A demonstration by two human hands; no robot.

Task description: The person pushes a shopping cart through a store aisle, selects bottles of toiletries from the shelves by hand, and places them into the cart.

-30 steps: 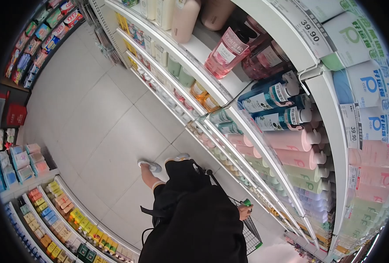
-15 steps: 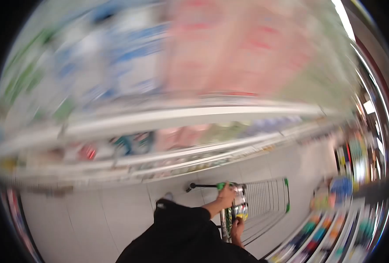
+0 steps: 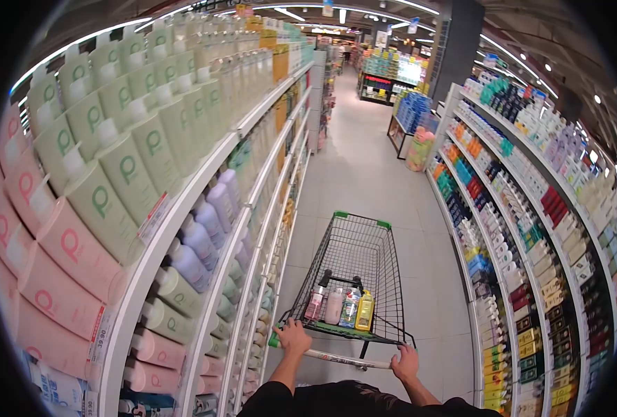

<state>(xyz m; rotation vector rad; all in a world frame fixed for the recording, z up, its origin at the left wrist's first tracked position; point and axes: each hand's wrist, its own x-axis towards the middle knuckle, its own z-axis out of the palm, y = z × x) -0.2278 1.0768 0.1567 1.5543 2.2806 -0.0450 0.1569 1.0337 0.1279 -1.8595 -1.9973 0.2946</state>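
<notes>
A wire shopping cart (image 3: 385, 254) with green corners stands in front of me in the aisle. My left hand (image 3: 294, 338) is closed on the left end of its handle bar (image 3: 343, 359), by the green end piece. At the bar's right end, my right hand (image 3: 405, 363) has its fingers wrapped round it. Upright in the near end of the cart are a pink bottle (image 3: 315, 304), a pale pink bottle (image 3: 334, 307), a clear bottle with a blue and green label (image 3: 349, 308) and a yellow bottle (image 3: 365, 311).
Shelves (image 3: 218, 149) of green, pink and purple bottles run close along the left. Another shelf unit (image 3: 531, 181) lines the right side. The tiled floor (image 3: 364, 167) runs on between them, past a stand of blue goods (image 3: 411, 113) at the right and a far display (image 3: 385, 78).
My view has swung round from the shelf and floor to look down the aisle. The cart is now straight ahead, and both my hands have come to its handle bar.
</notes>
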